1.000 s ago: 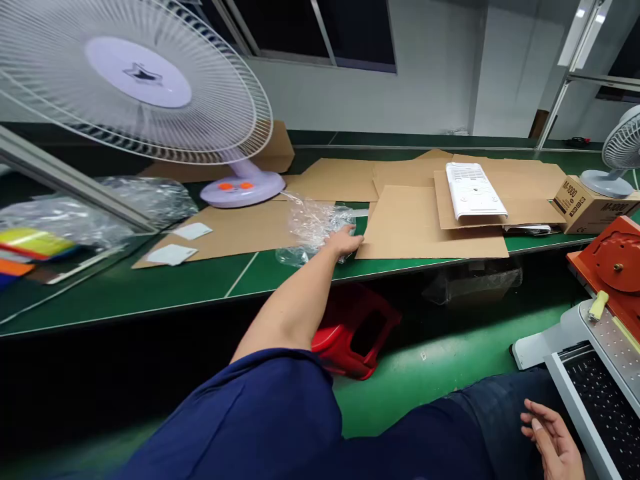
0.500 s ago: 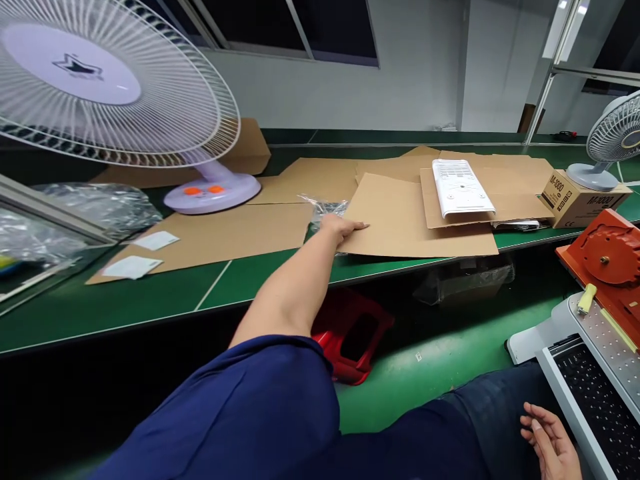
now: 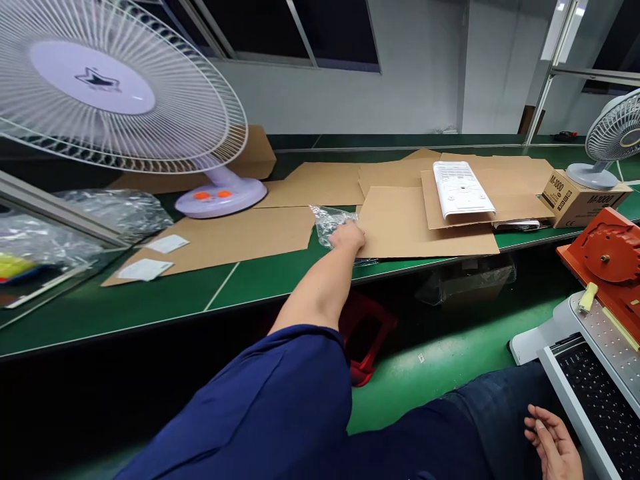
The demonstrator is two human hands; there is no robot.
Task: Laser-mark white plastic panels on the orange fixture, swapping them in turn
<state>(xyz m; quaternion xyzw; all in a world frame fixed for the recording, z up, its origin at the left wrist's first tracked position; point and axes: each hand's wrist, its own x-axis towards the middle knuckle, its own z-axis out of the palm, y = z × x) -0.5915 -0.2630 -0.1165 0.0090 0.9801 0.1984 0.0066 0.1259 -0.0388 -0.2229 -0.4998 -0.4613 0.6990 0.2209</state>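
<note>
My left hand (image 3: 349,235) reaches out to the bench. Its fingers are bent down and closed on a crumpled clear plastic bag (image 3: 327,220), though the fingertips are partly hidden. Beside that hand, on its right, lies a flat cardboard sheet (image 3: 393,223), with part of the plastic running beneath its near left edge. A white plastic housing (image 3: 461,189) rests on another cardboard piece (image 3: 431,208) on top. Low on the right, my right hand (image 3: 555,443) stays near my lap with nothing in it, its fingers loosely curled and slightly apart, close to a white-framed keyboard device (image 3: 563,387).
A large fan (image 3: 220,200) stands on the bench at left, near white paper pieces (image 3: 145,269) and plastic wrapping (image 3: 120,207). A small fan on a box (image 3: 575,203) and an orange part (image 3: 607,257) are at right. Below the bench is a red stool (image 3: 370,333).
My left hand has left the cardboard sheet's raised left edge and closed on the plastic bag. The sheet's edge has dropped lower. My right hand has hardly moved.
</note>
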